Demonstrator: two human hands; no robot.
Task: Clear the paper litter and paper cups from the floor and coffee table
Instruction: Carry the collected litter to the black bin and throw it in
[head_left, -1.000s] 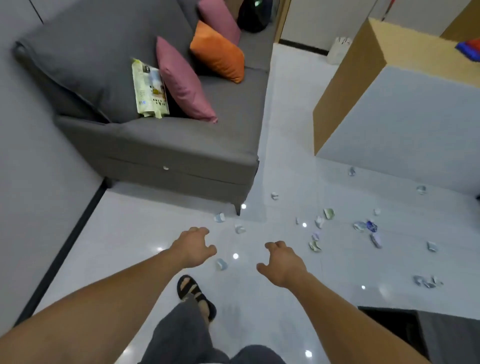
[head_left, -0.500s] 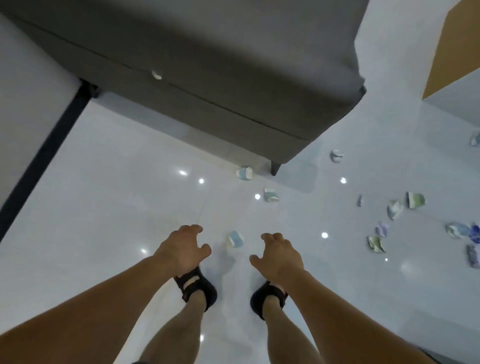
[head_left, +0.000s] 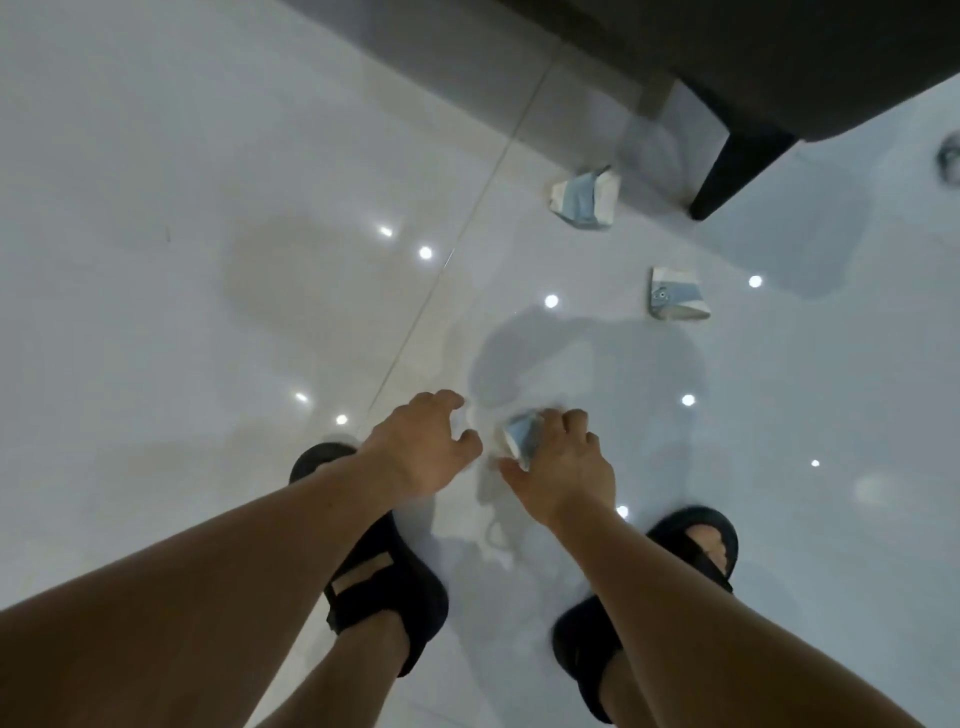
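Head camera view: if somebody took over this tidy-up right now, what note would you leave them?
Right hand: pinches a crushed blue-and-white cup close to the floor.
Left hand: holds nothing, fingers loosely spread beside it.
Lying loose: a second cup by the sofa leg, a third cup nearer the hands, a blurred scrap at the right edge.
Done: nothing seen binned.
Left: lift this cup, gather the rest; the coffee table is out of view.

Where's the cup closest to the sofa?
Upper right of the head view, the crushed cup lies on the floor just left of the sofa leg.
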